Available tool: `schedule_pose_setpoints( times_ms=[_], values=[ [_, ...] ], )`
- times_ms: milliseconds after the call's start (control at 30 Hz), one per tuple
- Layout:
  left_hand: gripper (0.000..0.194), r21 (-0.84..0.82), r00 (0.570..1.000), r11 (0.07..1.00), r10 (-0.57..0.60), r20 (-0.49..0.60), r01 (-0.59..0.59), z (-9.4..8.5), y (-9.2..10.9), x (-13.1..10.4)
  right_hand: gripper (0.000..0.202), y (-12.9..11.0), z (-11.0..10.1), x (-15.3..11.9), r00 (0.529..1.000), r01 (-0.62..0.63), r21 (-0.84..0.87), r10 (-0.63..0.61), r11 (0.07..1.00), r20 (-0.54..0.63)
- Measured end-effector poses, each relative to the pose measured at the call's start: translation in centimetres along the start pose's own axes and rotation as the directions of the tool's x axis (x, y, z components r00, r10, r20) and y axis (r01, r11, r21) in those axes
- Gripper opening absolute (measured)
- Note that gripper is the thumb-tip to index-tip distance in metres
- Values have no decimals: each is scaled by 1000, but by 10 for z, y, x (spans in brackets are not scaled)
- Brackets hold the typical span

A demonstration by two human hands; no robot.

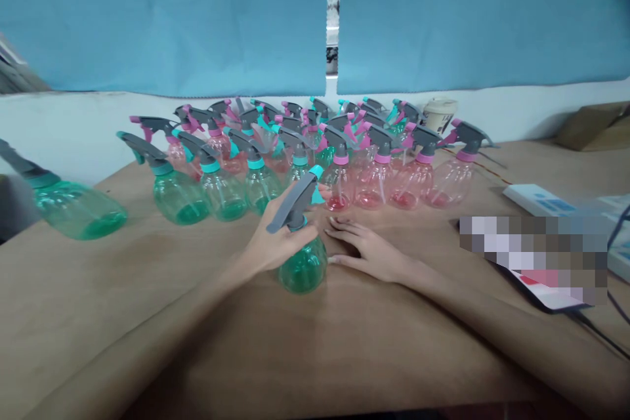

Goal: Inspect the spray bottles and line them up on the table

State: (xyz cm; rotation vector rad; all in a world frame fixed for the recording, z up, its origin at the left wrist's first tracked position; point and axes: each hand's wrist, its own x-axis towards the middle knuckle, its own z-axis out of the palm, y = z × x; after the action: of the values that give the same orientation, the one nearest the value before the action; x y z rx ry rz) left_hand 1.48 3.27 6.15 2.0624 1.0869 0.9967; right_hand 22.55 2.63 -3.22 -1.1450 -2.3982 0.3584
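My left hand [275,239] is wrapped round the neck of a green spray bottle [302,269] with a grey and turquoise trigger head. The bottle stands nearly upright at the middle of the table, with green liquid inside. Just right of it, my right hand [367,246] lies palm down on the table, fingers stretched out and holding nothing. Behind my hands is a row of spray bottles: green ones [224,193] to the left and pink ones [411,184] to the right. Another green spray bottle [81,210] stands apart at the far left, looking tilted.
More spray bottles crowd behind the front row, before a blue cloth [172,20] on the wall. A paper cup [440,115] and a cardboard box [595,126] are at the back right. A phone-like device [556,298] with a cable and a white box [539,200] lie at the right.
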Motion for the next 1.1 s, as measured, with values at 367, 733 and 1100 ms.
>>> schedule_pose_setpoints(
  times_ms=[367, 733, 1100],
  values=[
    [51, -156, 1000, 988, -15, 6, 16, 7, 3, -9, 44, -5, -3, -2, 994, 80, 106, -71, 991, -84],
    [52, -50, 999, 999, 19, -40, -21, -7, 6, -27, 70, -71, -10, -3, 994, -68, 304, 89, 950, -55],
    [75, 121, 983, 992, -8, -185, 31, -57, -11, -73, 71, -150, 22, 48, 977, -192, 285, 211, 939, -35]
  ],
)
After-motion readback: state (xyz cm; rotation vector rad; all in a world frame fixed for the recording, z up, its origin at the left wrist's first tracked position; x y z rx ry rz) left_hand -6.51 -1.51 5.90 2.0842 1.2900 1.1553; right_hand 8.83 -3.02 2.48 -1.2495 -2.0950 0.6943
